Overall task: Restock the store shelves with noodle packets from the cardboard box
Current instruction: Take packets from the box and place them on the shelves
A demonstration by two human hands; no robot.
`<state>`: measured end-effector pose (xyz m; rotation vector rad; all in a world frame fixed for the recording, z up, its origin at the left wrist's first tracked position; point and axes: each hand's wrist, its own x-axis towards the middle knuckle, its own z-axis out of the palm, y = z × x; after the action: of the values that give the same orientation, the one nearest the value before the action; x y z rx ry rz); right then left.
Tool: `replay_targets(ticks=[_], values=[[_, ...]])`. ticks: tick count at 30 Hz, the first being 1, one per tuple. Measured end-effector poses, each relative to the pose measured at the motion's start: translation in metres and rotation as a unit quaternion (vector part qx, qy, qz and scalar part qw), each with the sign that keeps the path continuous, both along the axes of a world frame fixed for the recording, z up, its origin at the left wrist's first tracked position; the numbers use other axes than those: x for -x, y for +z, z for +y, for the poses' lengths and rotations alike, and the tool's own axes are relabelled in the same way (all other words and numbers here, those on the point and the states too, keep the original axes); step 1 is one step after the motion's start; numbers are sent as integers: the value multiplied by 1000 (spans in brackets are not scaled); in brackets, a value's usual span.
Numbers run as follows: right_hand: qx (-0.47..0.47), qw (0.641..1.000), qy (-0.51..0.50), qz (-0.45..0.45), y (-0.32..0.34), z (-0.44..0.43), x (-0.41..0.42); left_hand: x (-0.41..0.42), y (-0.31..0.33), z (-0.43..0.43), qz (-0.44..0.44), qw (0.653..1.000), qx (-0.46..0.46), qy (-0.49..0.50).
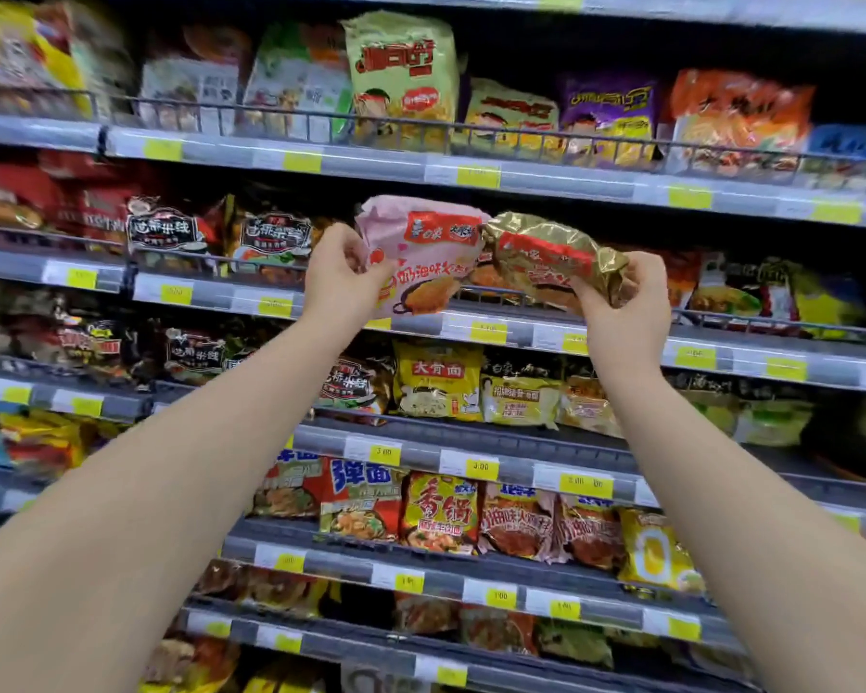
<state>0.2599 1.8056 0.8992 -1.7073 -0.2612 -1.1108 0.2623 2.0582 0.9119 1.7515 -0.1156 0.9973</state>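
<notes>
The left hand grips a pink noodle packet by its edge, the right hand a gold packet — both raised to the second shelf, likely angled to slide in over its wire rail — the cardboard box is out of view

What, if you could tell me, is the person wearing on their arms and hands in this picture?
Nothing that shows. Both forearms are bare along the whole length in view, with no sleeve or cuff visible. The left hand and right hand carry no gloves, and no watch, bracelet or ring can be seen on the sides facing the camera. Any sleeve would lie outside the frame.
</notes>
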Motion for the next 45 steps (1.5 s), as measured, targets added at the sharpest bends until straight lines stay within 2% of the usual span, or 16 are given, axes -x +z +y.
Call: replay_targets(ticks=[4,8,12,17,22,24,27,28,29,33,37,41,45], values=[[-2,998,6,-55,3,-7,-32,-34,11,-1,-57,996,-63,25],[12,997,-7,-80,9,-12,-67,-76,21,3,-108,989,-86,44],[35,997,-7,-64,11,-13,-97,-113,23,10,-52,993,-102,41],[22,1000,-8,-16,12,-8,-122,-146,25,23,4,998,-53,34],[10,999,-25,45,14,-2,-144,-167,42,32,63,989,-93,92],[19,998,-40,54,16,0,-150,-171,45,33,79,975,-142,154],[36,995,-73,63,19,5,-160,-174,44,30,91,909,-286,288],[41,993,-87,72,21,7,-163,-174,43,29,82,897,-310,303],[44,990,-104,81,22,9,-167,-173,43,25,72,898,-319,295],[19,984,-119,127,36,21,-176,-162,36,14,31,935,-296,194],[147,969,-116,163,32,36,-177,-147,27,2,32,959,-258,113],[179,962,-167,123,14,40,-149,-129,12,-9,45,975,-208,57],[153,980,-92,87,-11,38,-110,-88,-13,-33,63,994,-74,-43]])
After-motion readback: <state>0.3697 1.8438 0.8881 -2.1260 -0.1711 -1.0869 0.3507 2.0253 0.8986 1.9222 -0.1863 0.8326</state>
